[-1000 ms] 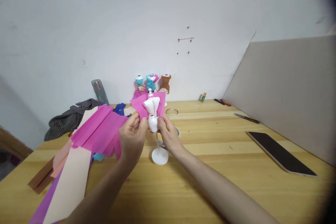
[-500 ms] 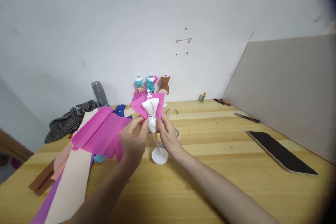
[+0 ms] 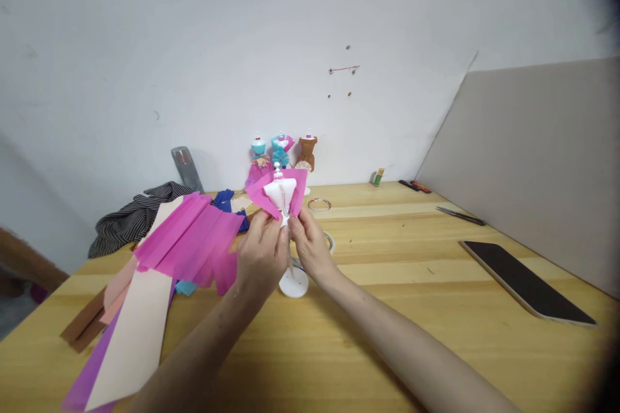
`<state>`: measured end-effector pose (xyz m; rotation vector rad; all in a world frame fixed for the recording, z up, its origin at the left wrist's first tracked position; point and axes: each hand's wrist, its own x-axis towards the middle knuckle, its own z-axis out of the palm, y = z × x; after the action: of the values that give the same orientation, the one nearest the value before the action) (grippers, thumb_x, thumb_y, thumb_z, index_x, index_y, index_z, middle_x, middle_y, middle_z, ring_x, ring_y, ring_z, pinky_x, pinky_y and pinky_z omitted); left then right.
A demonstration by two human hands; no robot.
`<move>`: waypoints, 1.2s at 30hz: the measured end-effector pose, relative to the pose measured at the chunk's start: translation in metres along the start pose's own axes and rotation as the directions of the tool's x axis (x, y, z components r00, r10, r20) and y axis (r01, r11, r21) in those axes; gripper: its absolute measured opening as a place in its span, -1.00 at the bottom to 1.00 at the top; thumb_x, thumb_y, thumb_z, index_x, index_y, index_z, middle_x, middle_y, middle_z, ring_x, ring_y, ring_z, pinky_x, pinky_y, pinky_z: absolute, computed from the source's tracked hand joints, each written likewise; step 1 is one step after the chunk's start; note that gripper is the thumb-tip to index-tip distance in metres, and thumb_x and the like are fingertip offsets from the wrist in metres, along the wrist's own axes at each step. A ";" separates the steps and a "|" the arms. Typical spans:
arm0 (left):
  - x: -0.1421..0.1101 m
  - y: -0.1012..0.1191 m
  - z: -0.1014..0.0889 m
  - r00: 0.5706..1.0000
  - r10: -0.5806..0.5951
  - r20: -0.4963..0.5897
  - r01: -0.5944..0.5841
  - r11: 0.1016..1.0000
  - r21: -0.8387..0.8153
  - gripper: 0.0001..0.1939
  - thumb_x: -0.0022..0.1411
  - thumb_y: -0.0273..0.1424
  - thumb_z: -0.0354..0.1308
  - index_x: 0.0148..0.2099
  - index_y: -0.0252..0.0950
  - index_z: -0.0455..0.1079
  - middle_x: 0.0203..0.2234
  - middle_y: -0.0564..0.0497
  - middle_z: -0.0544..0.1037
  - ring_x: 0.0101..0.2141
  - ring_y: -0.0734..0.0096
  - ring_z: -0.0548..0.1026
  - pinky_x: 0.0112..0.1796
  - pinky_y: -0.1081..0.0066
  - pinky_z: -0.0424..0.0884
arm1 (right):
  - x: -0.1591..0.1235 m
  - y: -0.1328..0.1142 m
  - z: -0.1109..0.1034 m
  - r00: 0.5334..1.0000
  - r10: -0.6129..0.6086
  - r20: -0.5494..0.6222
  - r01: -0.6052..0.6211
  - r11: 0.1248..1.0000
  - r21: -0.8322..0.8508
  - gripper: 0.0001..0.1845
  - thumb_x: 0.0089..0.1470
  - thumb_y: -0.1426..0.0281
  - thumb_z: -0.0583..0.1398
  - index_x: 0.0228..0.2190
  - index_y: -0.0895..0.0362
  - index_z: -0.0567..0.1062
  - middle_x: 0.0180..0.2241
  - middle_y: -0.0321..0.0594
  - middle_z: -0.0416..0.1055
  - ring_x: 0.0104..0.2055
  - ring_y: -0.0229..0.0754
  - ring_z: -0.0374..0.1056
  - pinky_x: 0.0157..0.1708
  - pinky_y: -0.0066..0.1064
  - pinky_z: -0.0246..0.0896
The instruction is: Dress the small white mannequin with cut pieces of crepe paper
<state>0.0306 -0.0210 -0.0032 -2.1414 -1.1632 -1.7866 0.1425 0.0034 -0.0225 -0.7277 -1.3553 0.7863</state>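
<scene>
A small white mannequin (image 3: 281,194) on a thin stand with a round white base (image 3: 294,285) stands on the wooden table (image 3: 368,310). Pink crepe paper (image 3: 194,239) runs from the left behind the mannequin's torso. My left hand (image 3: 261,255) pinches the pink paper at the mannequin's waist. My right hand (image 3: 307,242) is closed on the waist from the other side, fingers pressed against the paper and the figure. Both hands meet just below the white bust.
Three dressed mannequins (image 3: 281,153) stand by the wall. Strips of peach, brown and purple paper (image 3: 130,329) lie at the left, with striped cloth (image 3: 130,216) and a grey bottle (image 3: 185,168). A tablet (image 3: 526,281), scissors (image 3: 460,215), a tape ring (image 3: 320,204) lie right.
My hands have closed in together on the mannequin's waist, gathering the pink paper tighter; more of the white torso is covered by my fingers. The view shifted slightly.
</scene>
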 end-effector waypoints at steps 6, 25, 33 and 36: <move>0.002 0.004 -0.010 0.990 -0.144 -0.012 0.140 0.974 -0.177 -0.89 0.15 -0.44 0.15 -0.32 -0.24 0.53 -0.28 -0.09 0.62 -0.22 0.25 0.56 -0.15 0.37 0.43 | -0.001 0.001 0.000 0.995 0.100 0.022 -0.102 0.989 0.108 -0.73 0.18 0.13 0.07 -0.34 0.07 0.38 -0.39 -0.28 0.31 -0.37 -0.21 0.23 -0.38 -0.41 0.19; 0.021 -0.024 -0.005 0.750 -0.553 0.363 0.633 0.440 -0.636 -0.70 -0.05 -0.26 0.36 -0.30 -0.36 0.53 -0.57 0.05 0.55 -0.61 0.49 0.42 -0.50 0.46 0.39 | -0.007 -0.001 0.003 0.979 0.086 0.185 -0.106 0.989 0.101 -0.65 0.20 0.06 0.02 -0.31 0.08 0.36 -0.51 -0.32 0.33 -0.46 -0.22 0.29 -0.40 -0.37 0.20; 0.025 -0.022 -0.005 0.750 -0.580 0.317 0.635 0.499 -0.590 -0.76 -0.18 -0.40 0.40 -0.39 -0.35 0.52 -0.64 0.09 0.51 -0.60 0.44 0.44 -0.50 0.44 0.39 | -0.006 0.003 0.003 0.987 0.019 0.162 -0.015 1.000 -0.024 -0.67 0.22 0.11 -0.02 -0.33 0.08 0.34 -0.43 -0.27 0.29 -0.38 -0.21 0.25 -0.34 -0.37 0.19; 0.024 -0.024 -0.005 0.771 -0.561 0.301 0.613 0.523 -0.593 -0.71 -0.19 -0.43 0.41 -0.32 -0.34 0.53 -0.53 0.06 0.57 -0.49 0.40 0.49 -0.41 0.42 0.43 | -0.005 0.004 0.003 0.986 0.022 0.164 -0.017 0.999 -0.033 -0.69 0.22 0.12 -0.02 -0.33 0.09 0.33 -0.43 -0.28 0.27 -0.39 -0.21 0.23 -0.35 -0.38 0.18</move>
<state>0.0123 0.0047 0.0110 -2.3179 -1.6027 -2.8221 0.1394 0.0009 -0.0283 -0.7135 -1.5139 0.8577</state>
